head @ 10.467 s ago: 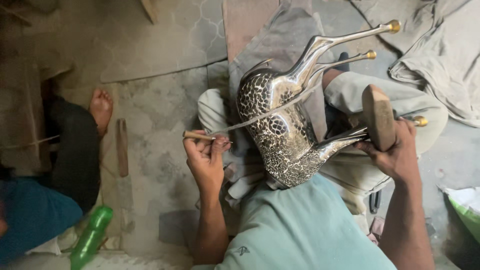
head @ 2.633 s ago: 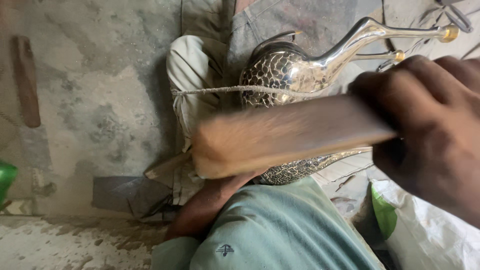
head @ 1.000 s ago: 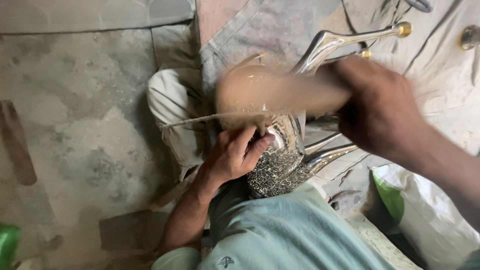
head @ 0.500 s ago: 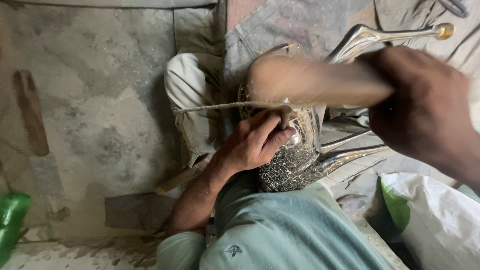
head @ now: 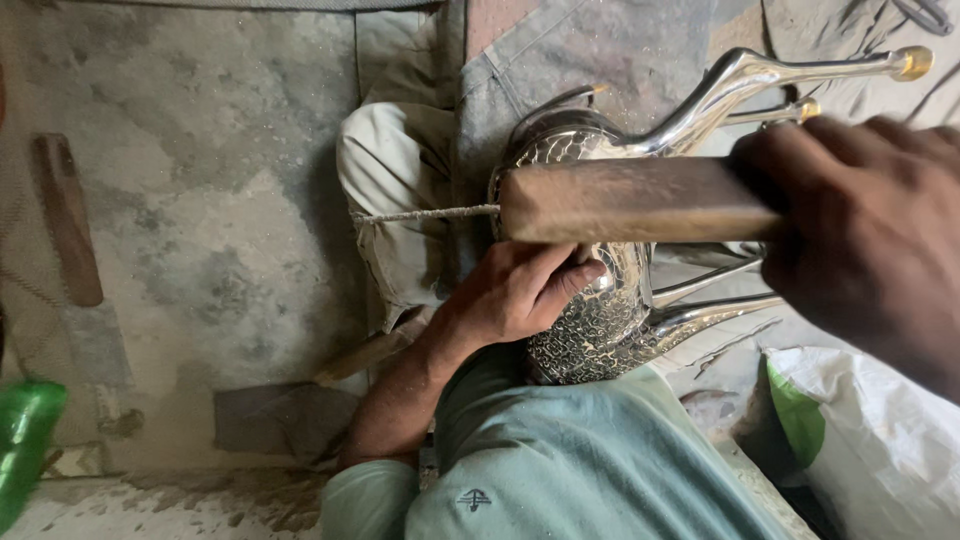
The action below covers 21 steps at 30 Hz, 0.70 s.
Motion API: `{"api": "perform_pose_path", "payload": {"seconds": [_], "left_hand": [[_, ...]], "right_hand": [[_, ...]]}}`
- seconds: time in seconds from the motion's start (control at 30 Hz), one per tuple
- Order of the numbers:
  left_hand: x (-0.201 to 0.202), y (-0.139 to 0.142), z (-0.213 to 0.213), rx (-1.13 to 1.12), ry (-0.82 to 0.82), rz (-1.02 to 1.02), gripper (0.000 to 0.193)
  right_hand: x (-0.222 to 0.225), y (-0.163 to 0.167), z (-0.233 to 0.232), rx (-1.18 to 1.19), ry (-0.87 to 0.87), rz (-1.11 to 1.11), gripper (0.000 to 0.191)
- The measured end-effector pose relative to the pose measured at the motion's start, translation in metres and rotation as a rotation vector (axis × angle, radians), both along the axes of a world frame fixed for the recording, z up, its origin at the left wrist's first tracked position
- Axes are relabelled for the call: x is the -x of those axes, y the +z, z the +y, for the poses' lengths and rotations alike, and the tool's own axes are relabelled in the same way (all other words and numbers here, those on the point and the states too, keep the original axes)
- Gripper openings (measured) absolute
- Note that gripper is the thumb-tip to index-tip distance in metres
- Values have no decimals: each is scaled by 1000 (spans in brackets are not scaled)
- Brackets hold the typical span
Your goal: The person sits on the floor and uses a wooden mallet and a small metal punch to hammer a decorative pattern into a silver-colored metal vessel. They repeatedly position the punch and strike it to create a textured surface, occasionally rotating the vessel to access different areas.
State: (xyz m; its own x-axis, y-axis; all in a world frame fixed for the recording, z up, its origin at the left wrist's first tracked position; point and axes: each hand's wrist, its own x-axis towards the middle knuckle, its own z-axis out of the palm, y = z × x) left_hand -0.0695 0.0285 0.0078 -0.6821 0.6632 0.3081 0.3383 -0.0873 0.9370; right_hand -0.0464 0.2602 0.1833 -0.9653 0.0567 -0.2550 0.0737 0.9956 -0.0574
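Nearest the camera, at 6 o'clock, the person's teal shirt [head: 560, 470] fills the lower centre of the view. Just above it, the left hand [head: 520, 290] rests on the hammered metal figure [head: 600, 310], fingers curled against its patterned body; whether a small tool is pinched under the fingers cannot be told. The figure lies across the person's lap at the centre, its textured silver body toward 6 o'clock and its smooth polished legs [head: 760, 75] running out toward 1 o'clock, ending in brass-coloured tips.

At 3 o'clock, the right hand [head: 860, 230] is clenched around one end of a wooden block [head: 630, 200], which is held level above the upper part of the figure, its free end pointing toward 9 o'clock. A thin cord [head: 425, 213] runs from the figure's body toward 9 o'clock, over the knee in beige trousers [head: 390, 170].

At 4 o'clock, a white sack [head: 880, 440] with a green edge lies beside the lap. At 8 o'clock, a green plastic bottle [head: 25, 440] lies on the concrete floor [head: 220, 220]. At 9 o'clock, a brown wooden bar [head: 68, 215] lies on the floor, well apart from the hands.
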Motion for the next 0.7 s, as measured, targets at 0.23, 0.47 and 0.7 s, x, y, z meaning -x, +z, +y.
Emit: {"api": "perform_pose_path", "payload": {"seconds": [0.23,0.47,0.7], "left_hand": [[-5,-10,-1,-24,-42,-58,25],[-25,-9,-6,-12,109,76,32],[-41,3,-3,43,307,-220,19]], "right_hand": [[2,5,-1,-19,115,62,42],[7,13,-15,76,120,38,42],[-15,20,-2,-189,136,-190,49]]}}
